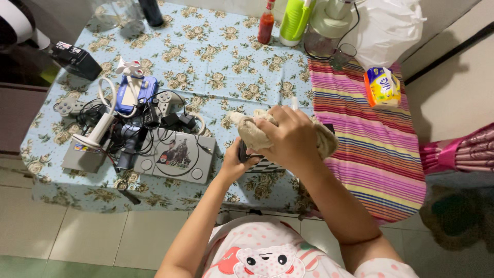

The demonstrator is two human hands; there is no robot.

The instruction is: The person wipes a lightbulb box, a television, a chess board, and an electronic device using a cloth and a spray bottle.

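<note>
The right hand (290, 139) is closed over a beige cloth (254, 135), fingers curled and pressing it down onto something dark; the hand and cloth cover most of that thing. The left hand (235, 160), at 7 o'clock from the right, grips the dark object (243, 152) from below, and only a small dark edge shows between thumb and cloth, so its kind is hard to make out. Just under the hands a black-and-white checkered piece (267, 166) peeks out, mostly hidden.

Both hands hover over the near edge of the table (206, 62), where the floral cloth meets a striped mat (370, 134) at 3 o'clock.

At 9 o'clock lies a grey console (177, 157) with a dark picture on its round lid, half buried in black cables (128, 128), grey controllers (69, 106) and a blue handheld (131, 92). A grey cartridge (85, 154) with a small coloured label sits at the far left.

At 2 o'clock a yellow tissue pack (382, 86) with blue print rests on the mat. At 12 o'clock stand a red sauce bottle (266, 23) and a green container (296, 20), both cut off by the top edge. A white plastic bag (386, 25) sits at 1 o'clock.
</note>
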